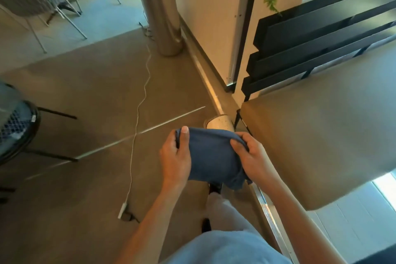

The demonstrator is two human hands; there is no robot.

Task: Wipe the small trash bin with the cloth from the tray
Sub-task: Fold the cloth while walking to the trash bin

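Observation:
I hold a dark blue cloth (211, 156) in front of me with both hands. My left hand (174, 156) grips its left edge, thumb lying on top. My right hand (251, 154) pinches the right edge, fingers curled into the fabric. Just beyond the cloth, on the floor against the wall base, stands a small white trash bin (219, 123); only its top shows, the rest is hidden behind the cloth. No tray is in view.
A beige counter (321, 135) juts in at the right. A tall metal cylinder (159, 17) stands by the wall. A white cable (139, 103) runs across the brown floor to a plug (123, 211). A round black table (15, 126) is at left.

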